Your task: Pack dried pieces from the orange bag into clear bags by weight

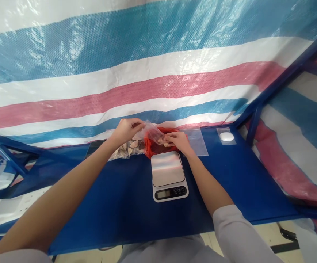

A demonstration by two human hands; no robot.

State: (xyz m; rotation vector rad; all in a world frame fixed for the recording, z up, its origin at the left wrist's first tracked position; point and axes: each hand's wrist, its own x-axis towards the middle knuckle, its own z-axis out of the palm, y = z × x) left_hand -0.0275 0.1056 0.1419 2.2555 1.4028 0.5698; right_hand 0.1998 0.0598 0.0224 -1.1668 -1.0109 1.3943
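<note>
My left hand (126, 130) pinches one end of a clear bag (153, 132), which slants down over the red bag (148, 147) toward my right hand (178, 141). My right fingers are bunched around pale pieces (167, 145) at the clear bag's lower end; I cannot tell whether they grip the film as well. All this sits close to the far edge of the table (229, 182), where the striped sheet (92, 87) rises just behind and leaves me little depth beyond my fingers. The red bag lies open against that side, just past the far edge of the scale (168, 170); whether they touch I cannot make out. Left of the red bag, filled bags (122, 150) crowd along the far edge under my left wrist. To its right, flat bags (198, 142) lie by the same edge, and farther over, near the far right corner, is a white oval (226, 136) on a small clear bag. The scale stands about midway along the table, its display turned to the near edge, with my right forearm passing just beside it. My room is on the near side: broad blue strips run from the scale to the near edge, leftward beneath my left forearm, and rightward to the right edge.
</note>
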